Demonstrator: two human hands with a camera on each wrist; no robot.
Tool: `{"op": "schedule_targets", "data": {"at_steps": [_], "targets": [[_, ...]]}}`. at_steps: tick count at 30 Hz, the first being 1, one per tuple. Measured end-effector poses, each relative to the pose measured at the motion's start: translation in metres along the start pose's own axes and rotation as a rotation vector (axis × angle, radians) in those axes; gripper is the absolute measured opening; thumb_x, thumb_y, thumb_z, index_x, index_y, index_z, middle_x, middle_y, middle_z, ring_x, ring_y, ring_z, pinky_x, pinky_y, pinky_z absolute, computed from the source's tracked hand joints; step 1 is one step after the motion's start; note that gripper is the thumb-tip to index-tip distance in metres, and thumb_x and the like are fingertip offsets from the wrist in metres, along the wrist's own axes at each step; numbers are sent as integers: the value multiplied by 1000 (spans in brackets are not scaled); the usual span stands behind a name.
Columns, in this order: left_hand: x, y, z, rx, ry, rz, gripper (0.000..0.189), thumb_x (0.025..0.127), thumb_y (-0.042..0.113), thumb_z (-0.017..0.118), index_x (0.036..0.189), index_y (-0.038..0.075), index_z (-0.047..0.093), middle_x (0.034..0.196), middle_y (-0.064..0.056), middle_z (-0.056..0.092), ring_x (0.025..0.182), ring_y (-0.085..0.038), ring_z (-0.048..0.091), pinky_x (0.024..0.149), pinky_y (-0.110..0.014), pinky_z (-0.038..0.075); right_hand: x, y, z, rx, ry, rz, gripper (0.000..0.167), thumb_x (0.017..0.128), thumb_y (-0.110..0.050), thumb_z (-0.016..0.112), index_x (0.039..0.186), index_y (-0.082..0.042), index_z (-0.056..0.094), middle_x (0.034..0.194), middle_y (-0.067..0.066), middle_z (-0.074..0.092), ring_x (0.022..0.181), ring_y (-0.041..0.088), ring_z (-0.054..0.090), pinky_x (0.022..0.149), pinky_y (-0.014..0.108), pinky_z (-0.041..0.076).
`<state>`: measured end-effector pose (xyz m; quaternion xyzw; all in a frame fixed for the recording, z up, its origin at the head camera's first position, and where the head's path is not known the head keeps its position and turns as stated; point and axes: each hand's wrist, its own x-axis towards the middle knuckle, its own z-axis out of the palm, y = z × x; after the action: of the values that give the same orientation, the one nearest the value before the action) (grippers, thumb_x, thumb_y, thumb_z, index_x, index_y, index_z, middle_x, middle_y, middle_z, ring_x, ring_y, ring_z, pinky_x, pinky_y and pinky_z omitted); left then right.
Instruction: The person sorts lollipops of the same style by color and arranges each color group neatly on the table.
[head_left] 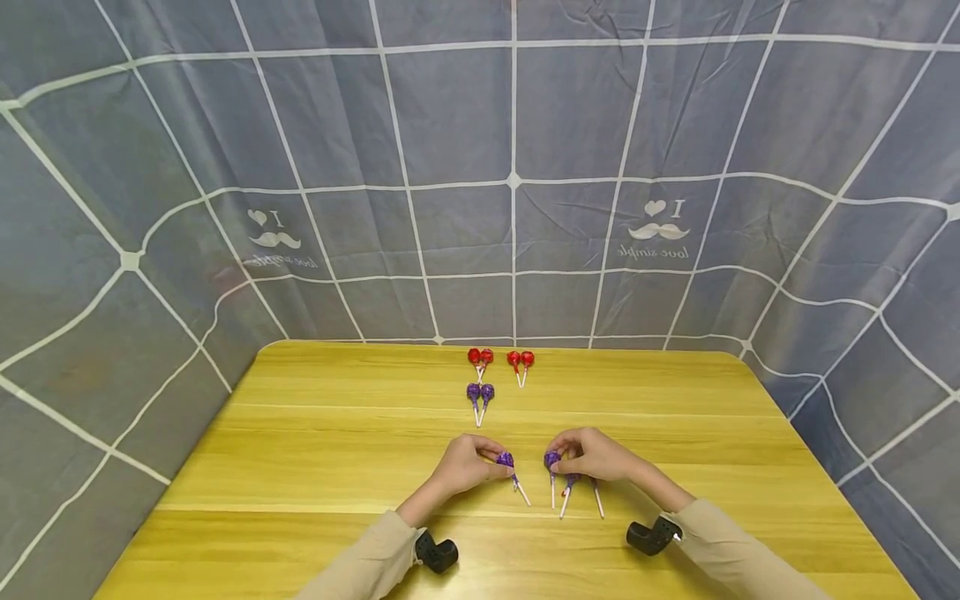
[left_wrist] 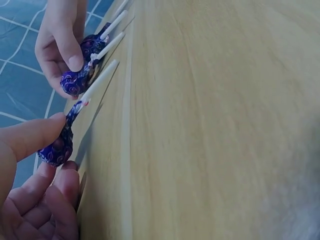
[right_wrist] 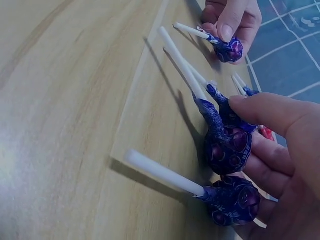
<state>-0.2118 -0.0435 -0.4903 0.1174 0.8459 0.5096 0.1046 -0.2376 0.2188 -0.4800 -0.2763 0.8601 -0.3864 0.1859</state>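
My left hand (head_left: 467, 465) pinches a purple-wrapped lollipop (left_wrist: 57, 147) between thumb and fingers, its white stick slanting toward the front of the table. To the right, my right hand (head_left: 592, 456) holds another purple lollipop (head_left: 552, 461) by its head, the thumb on the wrapper. Two more purple lollipops, a middle one (right_wrist: 227, 150) and a nearer one (right_wrist: 232, 201), lie against the curled fingers of that hand in the right wrist view. In the head view the right hand partly hides their heads, while their sticks point toward the front.
Farther back on the wooden table (head_left: 337, 450) lies a pair of purple lollipops (head_left: 480, 392). Behind it are a left red pair (head_left: 480, 357) and a right red pair (head_left: 521, 359), near the back edge. A grey checked curtain (head_left: 465, 233) surrounds the table's back and sides.
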Motion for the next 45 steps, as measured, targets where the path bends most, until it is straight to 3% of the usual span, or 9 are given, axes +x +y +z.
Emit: {"op": "schedule_targets", "data": {"at_steps": [5, 13, 19, 33, 43, 45], "targets": [[-1, 0, 0, -34, 20, -7, 35, 76, 19, 79, 104, 0, 71, 92, -9, 71, 79, -12, 62, 66, -24, 51, 2, 2, 1, 23, 33, 15, 33, 88, -20, 69, 113, 0, 65, 88, 3, 66, 66, 3, 50, 57, 19, 42], [3, 2, 2, -171, 68, -18, 35, 76, 9, 76, 107, -3, 68, 89, -11, 68, 64, -10, 60, 57, -24, 53, 7, 1, 1, 52, 92, 32, 33, 84, -20, 72, 110, 0, 66, 87, 4, 66, 70, 4, 53, 60, 19, 45], [9, 5, 2, -180, 110, -17, 35, 75, 5, 75, 108, -4, 68, 87, -14, 70, 64, -17, 64, 56, -28, 54, 14, 0, -3, 46, 121, 30, 32, 83, -19, 73, 109, 0, 66, 89, 6, 66, 69, 6, 53, 59, 19, 44], [41, 20, -4, -71, 182, 41, 35, 78, 6, 76, 110, -2, 68, 90, -17, 69, 64, -24, 68, 50, -23, 51, 42, 2, -22, 5, 216, 45, 31, 81, -22, 75, 104, -3, 69, 87, 5, 68, 74, 10, 56, 63, 21, 45], [64, 26, -4, 8, 205, 33, 32, 76, 9, 76, 107, 0, 70, 86, -13, 72, 60, -11, 61, 50, -21, 46, 62, 2, -31, -19, 250, 85, 32, 81, -21, 76, 105, -2, 70, 90, 7, 71, 79, 11, 60, 70, 24, 46], [67, 26, -3, 14, 215, 33, 32, 76, 9, 76, 107, 0, 70, 85, -13, 72, 60, -13, 62, 50, -22, 46, 65, 2, -32, -25, 252, 79, 30, 81, -19, 75, 105, -1, 70, 89, 8, 71, 78, 11, 61, 70, 25, 47]]}}
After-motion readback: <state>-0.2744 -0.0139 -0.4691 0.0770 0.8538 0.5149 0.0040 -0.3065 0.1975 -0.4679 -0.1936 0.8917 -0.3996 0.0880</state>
